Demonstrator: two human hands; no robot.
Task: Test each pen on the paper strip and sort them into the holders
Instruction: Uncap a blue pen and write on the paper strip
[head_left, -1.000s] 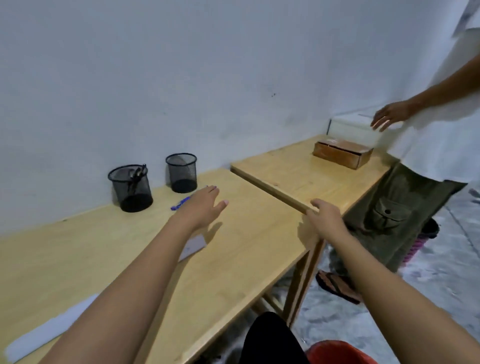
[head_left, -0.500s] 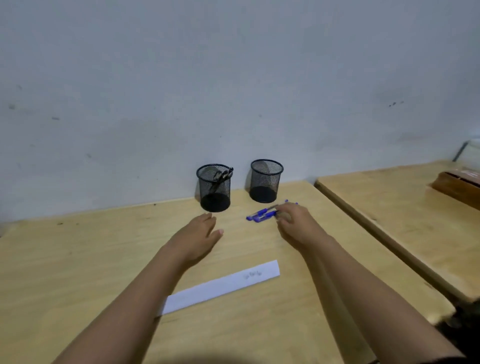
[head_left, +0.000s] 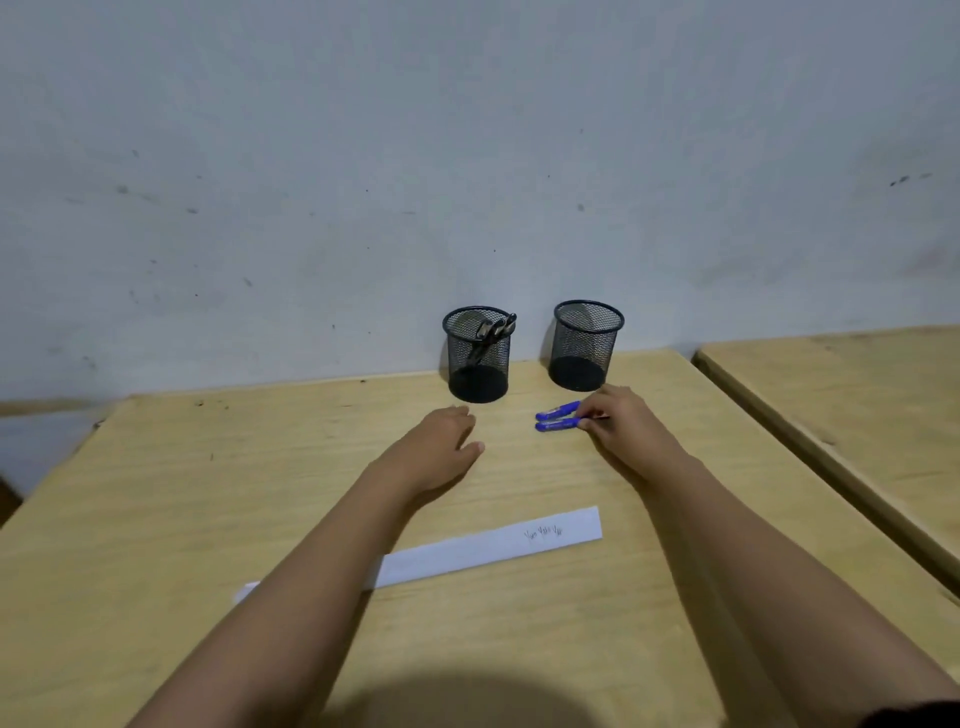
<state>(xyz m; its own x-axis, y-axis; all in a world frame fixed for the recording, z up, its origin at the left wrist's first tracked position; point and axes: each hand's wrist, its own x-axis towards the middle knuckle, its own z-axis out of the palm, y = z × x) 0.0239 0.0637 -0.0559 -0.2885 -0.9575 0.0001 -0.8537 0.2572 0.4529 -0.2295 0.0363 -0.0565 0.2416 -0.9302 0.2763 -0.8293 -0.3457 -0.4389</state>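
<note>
The right hand has settled fingertips on the two blue pens, grip unclear, left hand flat and open; testing resumes.

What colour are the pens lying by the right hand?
Blue pens, clearest in the head view, on the table.

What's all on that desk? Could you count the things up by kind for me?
Blue pens lying on the desk by the right hand: 2
Black mesh holders, the left holder and the right holder: 2
Dark pens standing in the left holder: about 3, too bunched to be sure
Paper strip: 1
Total: about 8
</note>
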